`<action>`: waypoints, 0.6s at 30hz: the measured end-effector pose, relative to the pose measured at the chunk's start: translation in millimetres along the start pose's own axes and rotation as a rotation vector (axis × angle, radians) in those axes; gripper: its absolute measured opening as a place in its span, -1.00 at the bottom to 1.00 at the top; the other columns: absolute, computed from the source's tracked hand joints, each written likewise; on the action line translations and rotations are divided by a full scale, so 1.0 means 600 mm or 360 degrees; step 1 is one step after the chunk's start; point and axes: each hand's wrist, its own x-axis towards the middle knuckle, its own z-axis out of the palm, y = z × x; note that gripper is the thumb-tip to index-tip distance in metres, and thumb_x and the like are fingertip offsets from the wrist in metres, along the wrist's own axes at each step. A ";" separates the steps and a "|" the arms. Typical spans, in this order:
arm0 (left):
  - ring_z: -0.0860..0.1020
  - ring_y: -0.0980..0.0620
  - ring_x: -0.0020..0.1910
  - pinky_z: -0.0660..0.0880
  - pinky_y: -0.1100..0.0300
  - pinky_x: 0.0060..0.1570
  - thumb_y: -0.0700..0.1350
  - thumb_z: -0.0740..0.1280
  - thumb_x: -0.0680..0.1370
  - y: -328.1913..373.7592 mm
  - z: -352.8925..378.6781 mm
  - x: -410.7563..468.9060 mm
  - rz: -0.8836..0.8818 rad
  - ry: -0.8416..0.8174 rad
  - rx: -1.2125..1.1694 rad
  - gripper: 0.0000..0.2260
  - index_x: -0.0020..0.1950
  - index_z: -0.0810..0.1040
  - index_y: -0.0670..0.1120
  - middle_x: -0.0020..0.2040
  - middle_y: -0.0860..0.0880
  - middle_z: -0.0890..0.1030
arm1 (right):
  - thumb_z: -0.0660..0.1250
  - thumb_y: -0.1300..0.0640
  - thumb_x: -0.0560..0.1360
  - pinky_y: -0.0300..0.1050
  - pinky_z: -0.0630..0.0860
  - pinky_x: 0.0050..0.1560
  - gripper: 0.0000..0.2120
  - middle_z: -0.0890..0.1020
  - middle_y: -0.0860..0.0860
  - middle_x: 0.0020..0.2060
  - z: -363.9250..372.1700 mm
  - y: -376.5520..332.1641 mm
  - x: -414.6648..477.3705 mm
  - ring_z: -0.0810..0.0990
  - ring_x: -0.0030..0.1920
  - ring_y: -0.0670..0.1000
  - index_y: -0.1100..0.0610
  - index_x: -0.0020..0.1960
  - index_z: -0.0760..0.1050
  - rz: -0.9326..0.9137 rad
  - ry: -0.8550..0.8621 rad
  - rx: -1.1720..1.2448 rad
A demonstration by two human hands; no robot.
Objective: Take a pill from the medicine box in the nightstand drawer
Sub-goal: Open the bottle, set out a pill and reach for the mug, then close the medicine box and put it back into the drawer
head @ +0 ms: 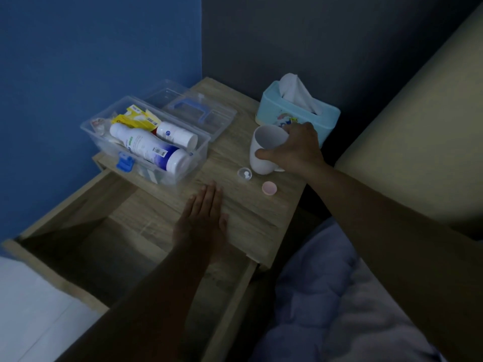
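Note:
The clear plastic medicine box (199, 152) stands open on the left of the wooden nightstand top (251, 218), holding white bottles and yellow packets; its lid with a blue handle (194, 111) lies flipped back behind it. A small clear cap (245, 174) with white pills in it sits on the top, and a pink lid (269, 188) lies to its right. My right hand (295, 150) is wrapped around a white cup (264, 150) standing just behind the cap. My left hand (206, 218) rests flat, fingers together, on the nightstand's front part.
The nightstand drawer (86, 231) is pulled out at the lower left, its inside dark. A light blue tissue box (295, 113) stands behind the cup near the wall. A bed with a bluish blanket (339, 296) lies at the lower right.

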 end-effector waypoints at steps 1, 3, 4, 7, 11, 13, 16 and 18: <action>-0.13 -0.02 0.61 -0.09 0.01 0.57 0.09 -0.13 0.66 0.000 0.000 0.000 0.0004 0.0003 0.0001 -0.43 0.61 -0.19 -0.11 0.63 -0.10 -0.14 | 0.59 -0.18 0.21 0.04 0.50 0.25 -0.20 0.54 0.11 0.21 0.001 0.000 -0.002 0.51 0.24 0.09 0.21 0.30 0.50 -0.0002 -0.0005 -0.0016; -0.12 -0.02 0.61 -0.09 0.02 0.57 0.09 -0.12 0.66 -0.001 0.001 0.000 0.0011 0.0018 0.0003 -0.43 0.61 -0.18 -0.11 0.63 -0.10 -0.14 | 0.58 -0.18 0.21 0.05 0.49 0.26 -0.20 0.52 0.12 0.22 0.002 0.001 -0.006 0.49 0.25 0.09 0.20 0.31 0.48 0.0000 -0.0014 -0.0022; -0.12 -0.02 0.61 -0.09 0.02 0.57 0.09 -0.12 0.66 -0.002 0.002 0.000 0.0014 0.0023 0.0001 -0.43 0.61 -0.18 -0.11 0.63 -0.11 -0.13 | 0.59 -0.18 0.22 0.06 0.49 0.27 -0.20 0.52 0.13 0.23 0.003 0.001 -0.007 0.49 0.25 0.09 0.20 0.32 0.48 0.0008 -0.0017 -0.0016; -0.11 -0.03 0.61 -0.09 0.02 0.57 0.09 -0.12 0.66 -0.004 0.003 0.000 0.0026 0.0035 0.0000 -0.43 0.61 -0.17 -0.12 0.63 -0.11 -0.13 | 0.59 -0.18 0.21 0.06 0.52 0.24 -0.20 0.51 0.13 0.23 0.003 0.002 -0.009 0.50 0.24 0.09 0.20 0.31 0.48 0.0047 -0.0018 -0.0012; -0.12 -0.03 0.61 -0.10 0.01 0.57 0.09 -0.13 0.66 -0.005 0.008 0.000 0.0032 0.0037 -0.0014 -0.43 0.61 -0.18 -0.11 0.63 -0.11 -0.14 | 0.59 -0.18 0.21 -0.06 0.52 0.11 -0.23 0.49 0.13 0.21 0.007 0.009 -0.013 0.50 0.19 0.08 0.20 0.28 0.48 0.0053 0.0012 -0.0045; -0.12 -0.04 0.61 -0.09 0.00 0.57 0.10 -0.12 0.66 -0.008 0.012 0.003 0.0043 0.0033 -0.0021 -0.42 0.61 -0.18 -0.11 0.63 -0.11 -0.14 | 0.59 -0.17 0.22 -0.04 0.52 0.11 -0.22 0.48 0.14 0.21 0.010 0.010 -0.014 0.49 0.20 0.09 0.20 0.29 0.48 0.0049 0.0022 -0.0050; -0.10 -0.05 0.61 -0.08 -0.01 0.57 0.11 -0.11 0.65 -0.011 0.016 0.006 0.0052 0.0044 -0.0040 -0.42 0.61 -0.16 -0.11 0.63 -0.12 -0.12 | 0.59 -0.14 0.23 0.00 0.49 0.20 -0.21 0.43 0.14 0.25 0.017 0.010 -0.015 0.43 0.27 0.11 0.19 0.33 0.44 0.0089 0.0020 -0.0043; -0.09 -0.05 0.61 -0.08 -0.01 0.57 0.11 -0.09 0.65 -0.011 0.014 0.006 0.0053 0.0022 -0.0060 -0.41 0.61 -0.15 -0.11 0.63 -0.13 -0.11 | 0.59 -0.13 0.24 -0.01 0.45 0.21 -0.23 0.40 0.15 0.25 0.021 0.011 -0.016 0.38 0.29 0.14 0.19 0.32 0.43 0.0102 0.0033 -0.0080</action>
